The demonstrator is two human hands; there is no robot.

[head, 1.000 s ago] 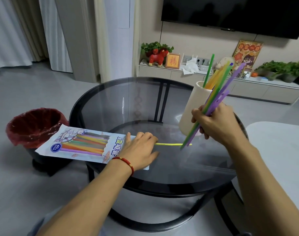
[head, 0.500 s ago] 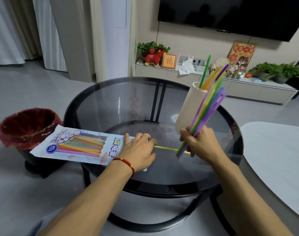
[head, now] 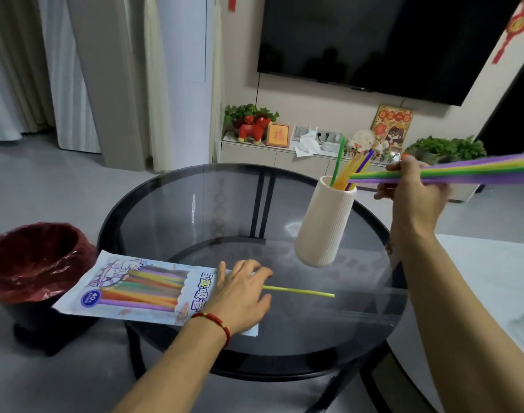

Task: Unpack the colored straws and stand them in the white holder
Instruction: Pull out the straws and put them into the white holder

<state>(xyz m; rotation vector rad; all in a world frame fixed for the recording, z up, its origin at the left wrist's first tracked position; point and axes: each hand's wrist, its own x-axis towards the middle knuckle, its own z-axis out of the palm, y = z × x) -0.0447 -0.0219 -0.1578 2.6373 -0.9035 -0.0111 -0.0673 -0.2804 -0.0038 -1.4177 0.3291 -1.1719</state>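
A white ribbed holder [head: 325, 222] stands on the round glass table [head: 171, 210] with several straws [head: 338, 162] upright in it. My right hand [head: 410, 186] grips a bundle of purple, green and yellow straws [head: 475, 169], held nearly level, its left ends over the holder's mouth. My left hand [head: 240, 293] lies flat on the open end of the straw packet [head: 129, 289], which holds more colored straws. A single yellow straw [head: 299, 292] lies on the glass, its left end under my left hand.
A bin with a red liner [head: 34, 257] stands on the floor left of the table, beside the packet's end. A white table edge [head: 487, 278] is at the right. Behind are a low cabinet with plants and ornaments [head: 254, 126] and a wall television.
My right hand has risen from the table beside the holder and swung the bundle from steep to nearly level, ends at the holder's mouth. My left hand stays on the packet.
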